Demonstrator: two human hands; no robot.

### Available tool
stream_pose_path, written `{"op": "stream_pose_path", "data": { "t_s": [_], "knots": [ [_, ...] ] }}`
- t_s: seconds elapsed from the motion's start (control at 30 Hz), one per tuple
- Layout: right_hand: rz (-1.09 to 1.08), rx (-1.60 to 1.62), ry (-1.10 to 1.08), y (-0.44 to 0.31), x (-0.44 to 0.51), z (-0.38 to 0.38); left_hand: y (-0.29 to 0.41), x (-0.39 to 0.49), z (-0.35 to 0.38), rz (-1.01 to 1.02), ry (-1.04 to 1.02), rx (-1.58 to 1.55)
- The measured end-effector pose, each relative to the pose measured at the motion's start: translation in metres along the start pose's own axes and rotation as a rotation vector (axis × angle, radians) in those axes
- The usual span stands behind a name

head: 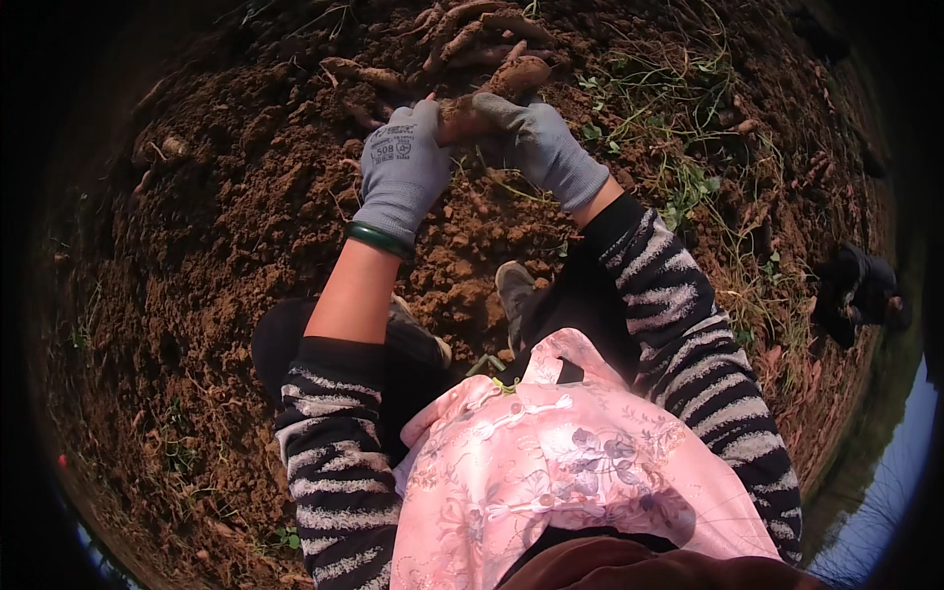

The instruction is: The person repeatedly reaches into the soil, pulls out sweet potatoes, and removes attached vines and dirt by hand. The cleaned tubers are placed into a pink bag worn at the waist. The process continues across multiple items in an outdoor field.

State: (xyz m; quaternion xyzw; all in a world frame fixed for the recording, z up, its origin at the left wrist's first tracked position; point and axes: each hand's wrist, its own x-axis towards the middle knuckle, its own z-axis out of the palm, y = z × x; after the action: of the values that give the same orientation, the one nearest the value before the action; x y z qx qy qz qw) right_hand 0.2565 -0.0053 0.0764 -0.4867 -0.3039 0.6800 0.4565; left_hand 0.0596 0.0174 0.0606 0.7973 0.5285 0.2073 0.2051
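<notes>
My left hand, in a grey-blue knitted work glove that bears printed writing, grips the left end of a soil-caked sweet potato. On the right end of the same root closes my right hand, gloved alike. Its fingers are partly hidden beneath the root. Just beyond the hands lies a heap of long sweet potatoes, with a thick one almost against the held root. Another slender sweet potato rests on the soil left of the heap.
Loose brown clods spread between my shoes. Cut green vines lie to the right of the heap. A person in dark clothing is low to the ground at the far right. More roots lie scattered near the right side.
</notes>
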Motion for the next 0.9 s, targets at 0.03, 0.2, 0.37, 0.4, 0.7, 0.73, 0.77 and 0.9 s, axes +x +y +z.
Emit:
{"op": "stream_pose_path", "data": {
  "t_s": [0.03,0.2,0.37,0.4,0.7,0.73,0.77,0.9],
  "knots": [
    [-0.063,-0.085,-0.028,-0.001,-0.002,0.001,-0.004,-0.001,0.0,-0.034,-0.058,-0.086],
    [-0.051,-0.194,-0.145,-0.012,-0.002,0.001,-0.023,0.002,0.004,-0.156,-0.421,-0.883],
    [-0.287,-0.677,-0.333,-0.01,0.016,-0.03,-0.007,0.003,-0.015,-0.168,-0.447,-0.954],
    [-0.264,-0.65,-0.334,-0.013,0.014,-0.026,-0.005,0.001,-0.018,-0.132,-0.409,-0.922],
    [-0.227,-0.331,-0.285,-0.026,0.002,0.001,0.004,-0.002,-0.022,-0.061,-0.231,-0.442],
    [-0.263,-0.367,-0.293,-0.023,0.002,0.002,0.005,-0.003,-0.02,-0.075,-0.209,-0.389],
    [-0.299,-0.403,-0.302,-0.02,0.001,0.003,0.007,-0.004,-0.018,-0.092,-0.219,-0.297],
    [0.143,0.099,0.012,0.004,0.012,0.004,0.01,0.0,-0.011,-0.018,-0.147,0.163]
  ]
}}
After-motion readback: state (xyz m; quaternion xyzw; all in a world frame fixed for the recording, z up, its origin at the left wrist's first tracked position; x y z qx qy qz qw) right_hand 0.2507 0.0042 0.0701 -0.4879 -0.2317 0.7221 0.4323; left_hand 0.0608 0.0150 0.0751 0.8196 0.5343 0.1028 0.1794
